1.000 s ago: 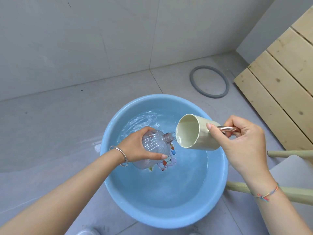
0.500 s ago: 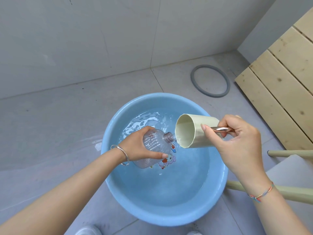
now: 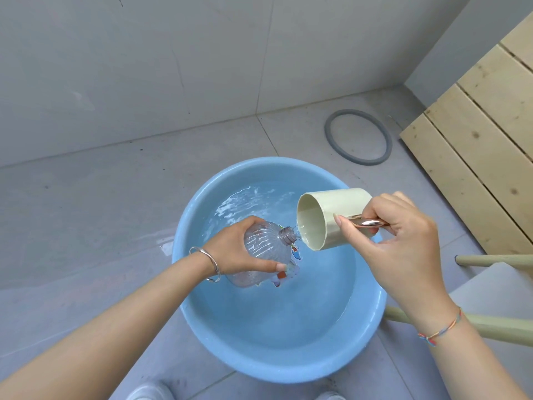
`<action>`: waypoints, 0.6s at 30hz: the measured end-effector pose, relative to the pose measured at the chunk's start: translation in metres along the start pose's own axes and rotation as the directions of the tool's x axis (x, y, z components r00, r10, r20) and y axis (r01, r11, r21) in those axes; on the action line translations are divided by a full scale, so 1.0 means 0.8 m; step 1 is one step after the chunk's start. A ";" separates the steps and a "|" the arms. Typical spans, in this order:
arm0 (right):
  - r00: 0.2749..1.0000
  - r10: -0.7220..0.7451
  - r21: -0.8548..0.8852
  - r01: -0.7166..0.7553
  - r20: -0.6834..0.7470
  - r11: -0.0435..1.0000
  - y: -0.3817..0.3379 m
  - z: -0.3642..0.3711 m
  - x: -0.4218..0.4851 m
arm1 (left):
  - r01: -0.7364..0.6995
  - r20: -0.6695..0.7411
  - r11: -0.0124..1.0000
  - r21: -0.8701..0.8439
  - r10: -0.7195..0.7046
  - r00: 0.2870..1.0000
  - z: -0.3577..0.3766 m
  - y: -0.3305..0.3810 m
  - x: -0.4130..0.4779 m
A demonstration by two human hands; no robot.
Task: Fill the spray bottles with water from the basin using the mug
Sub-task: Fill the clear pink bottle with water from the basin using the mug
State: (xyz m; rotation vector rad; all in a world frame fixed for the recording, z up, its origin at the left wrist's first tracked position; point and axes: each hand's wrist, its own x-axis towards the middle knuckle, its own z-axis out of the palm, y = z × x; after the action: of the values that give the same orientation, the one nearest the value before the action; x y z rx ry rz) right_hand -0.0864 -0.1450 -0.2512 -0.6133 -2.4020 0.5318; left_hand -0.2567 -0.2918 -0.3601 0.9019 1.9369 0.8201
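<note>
The grey tiled floor (image 3: pixel 86 215) carries the blue basin (image 3: pixel 274 368), a grey ring (image 3: pixel 328 134) and wooden boards (image 3: pixel 476 174), possibly leaning.

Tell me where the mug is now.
In the head view, the mug is right of centre, tipped sideways over the basin, gripped by the right hand, its rim at the mouth of the bottle.

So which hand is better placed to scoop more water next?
Right, probably. The right hand holds the mug by its handle over the basin; the left hand is busy gripping the bottle.
</note>
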 end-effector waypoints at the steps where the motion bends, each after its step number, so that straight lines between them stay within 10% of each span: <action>1: 1.000 -0.016 -0.007 0.016 0.001 1.000 -0.001 0.000 0.000 | 0.001 0.003 1.000 0.001 -0.001 1.000 0.000 0.001 -0.001; 18: 0.935 -0.353 -0.108 0.356 0.046 0.928 -0.003 0.013 -0.004 | 0.031 -0.008 0.999 -0.019 -0.031 0.999 0.002 -0.004 0.001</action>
State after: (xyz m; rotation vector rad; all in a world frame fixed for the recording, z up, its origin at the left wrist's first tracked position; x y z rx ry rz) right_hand -0.0910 -0.1513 -0.2590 -0.2069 -2.5023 0.2492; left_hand -0.2561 -0.2926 -0.3635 0.8569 1.9427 0.8239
